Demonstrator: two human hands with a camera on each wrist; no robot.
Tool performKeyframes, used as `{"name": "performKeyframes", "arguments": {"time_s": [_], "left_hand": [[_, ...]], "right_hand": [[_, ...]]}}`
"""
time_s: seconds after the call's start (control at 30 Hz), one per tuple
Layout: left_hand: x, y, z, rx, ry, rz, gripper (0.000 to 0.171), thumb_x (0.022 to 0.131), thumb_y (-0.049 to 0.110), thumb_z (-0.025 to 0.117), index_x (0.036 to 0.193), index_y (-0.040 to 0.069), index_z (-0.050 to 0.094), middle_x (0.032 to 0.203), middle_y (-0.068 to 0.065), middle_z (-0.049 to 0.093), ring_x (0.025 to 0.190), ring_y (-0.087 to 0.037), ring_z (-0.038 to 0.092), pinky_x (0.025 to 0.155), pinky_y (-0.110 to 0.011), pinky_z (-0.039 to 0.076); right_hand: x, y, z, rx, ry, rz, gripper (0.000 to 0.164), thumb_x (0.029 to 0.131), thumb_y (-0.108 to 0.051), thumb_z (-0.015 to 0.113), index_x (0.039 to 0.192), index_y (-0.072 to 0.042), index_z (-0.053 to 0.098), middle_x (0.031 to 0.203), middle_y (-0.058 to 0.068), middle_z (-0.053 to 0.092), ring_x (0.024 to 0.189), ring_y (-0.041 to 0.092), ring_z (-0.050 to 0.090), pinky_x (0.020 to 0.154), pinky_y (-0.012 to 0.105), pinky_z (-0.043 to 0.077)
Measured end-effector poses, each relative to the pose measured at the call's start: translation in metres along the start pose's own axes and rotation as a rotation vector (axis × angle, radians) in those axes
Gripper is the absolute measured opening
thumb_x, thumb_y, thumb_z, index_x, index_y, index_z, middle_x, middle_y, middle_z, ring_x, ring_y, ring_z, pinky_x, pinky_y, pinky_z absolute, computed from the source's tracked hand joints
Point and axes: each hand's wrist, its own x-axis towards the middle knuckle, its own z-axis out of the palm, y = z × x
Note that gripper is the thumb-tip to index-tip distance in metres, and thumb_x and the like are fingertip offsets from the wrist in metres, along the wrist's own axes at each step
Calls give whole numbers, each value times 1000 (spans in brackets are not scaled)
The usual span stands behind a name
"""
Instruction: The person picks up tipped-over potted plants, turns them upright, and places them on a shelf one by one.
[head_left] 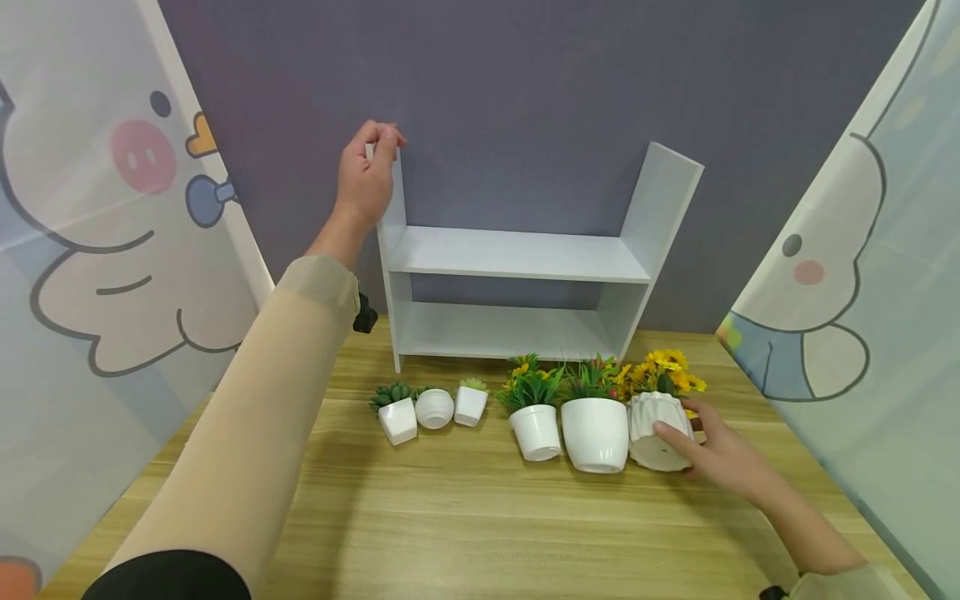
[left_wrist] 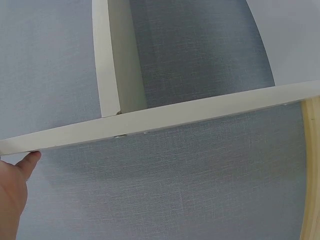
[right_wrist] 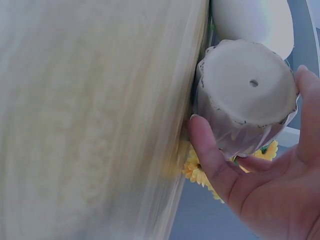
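Observation:
My left hand (head_left: 366, 175) grips the top end of the left side panel of a white two-tier shelf (head_left: 517, 254). In the left wrist view its thumb (left_wrist: 29, 164) presses against the panel's edge (left_wrist: 200, 111); the other fingers are out of sight there. On the right, my right hand (head_left: 727, 454) holds a white fluted flowerpot (head_left: 656, 429) with yellow flowers (head_left: 667, 367). Its fingers and thumb spread around the pot's sides in the right wrist view, where the pot's round base (right_wrist: 245, 95) with a small hole faces the camera.
Beside the fluted pot stand a wide white pot (head_left: 596, 437) and a smaller flower pot (head_left: 537, 435). Several small succulent pots (head_left: 435, 409) lie farther left on the wooden table (head_left: 450, 525). A grey wall (head_left: 517, 100) rises behind the shelf, with cartoon curtains (head_left: 135, 275) at both sides.

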Motion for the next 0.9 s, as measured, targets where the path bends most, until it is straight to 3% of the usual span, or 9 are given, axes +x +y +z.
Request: {"name": "performKeyframes", "arguments": {"time_s": [0.2, 0.43, 0.57, 0.9], "left_hand": [[0, 1, 0, 11, 0, -1, 30, 117, 36, 47, 106, 13, 64, 148, -11, 63, 146, -14, 52, 119, -27, 36], [-1, 1, 1, 13, 9, 1, 28, 116, 36, 47, 102, 17, 63, 144, -10, 63, 141, -14, 53, 114, -27, 37], [-1, 1, 1, 4, 11, 9, 30, 116, 35, 48, 104, 13, 64, 142, -11, 63, 140, -15, 53, 112, -26, 38], [-1, 0, 0, 8, 8, 10, 27, 116, 34, 48, 101, 18, 63, 145, -12, 63, 145, -12, 53, 115, -25, 37]], "right_hand": [[1, -1, 1, 64, -14, 50, 98, 112, -53, 57, 167, 10, 5, 149, 47, 40, 89, 26, 75, 73, 37, 66], [2, -4, 2, 154, -18, 79, 98, 110, -50, 63, 167, 7, 6, 147, 42, 40, 105, 28, 71, 78, 39, 68], [1, -4, 3, 173, -2, 70, 98, 109, -45, 66, 166, 7, 6, 148, 42, 37, 107, 29, 70, 78, 39, 68], [4, -2, 4, 175, 57, 50, 99, 109, -37, 69, 164, 11, 3, 149, 43, 34, 109, 31, 70, 78, 40, 68]]}}
